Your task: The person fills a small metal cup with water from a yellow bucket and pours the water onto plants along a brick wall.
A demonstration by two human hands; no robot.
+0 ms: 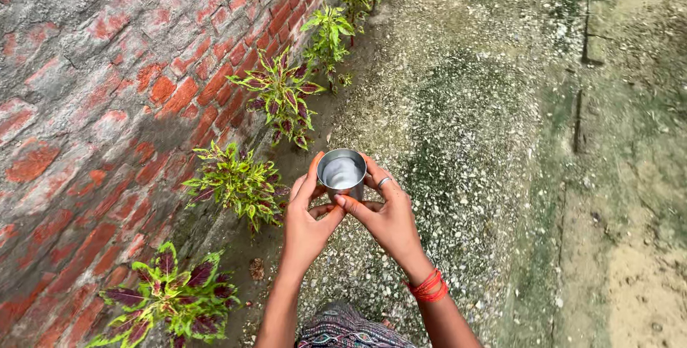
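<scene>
While the brick wall (pixel 93 105) fills the left side of your view, a row of leafy plants runs along its foot in a strip of bare soil, likely planted there because the wall shelters them. Nearest you, at the lower left, is a plant with purple and green leaves (pixel 168 294); a second plant (pixel 240 183) sits further along, just left of your hands; a third plant (pixel 280 96) and some greener ones stand beyond it, all hugging the wall.

Moving toward the middle, your left hand (pixel 308 223) curls around the near side of a small steel cup (pixel 342 174), thumb up along its left wall and fingers tucked beneath, so the base seems to be carried from below. Your right hand (pixel 386 216) closes on the cup from the other side, fingers wrapped behind it and the thumb pressed toward the front; a ring shows on one finger and red bangles (pixel 428 287) circle the wrist. Holding it with both hands keeps the cup upright and level, which suits the pale liquid that seems to sit inside. The cup hangs over the edge of the gravelly ground (pixel 458 140), just right of the second plant.

Further right, the gravel gives way to mossy, cracked paving (pixel 615 105).
</scene>
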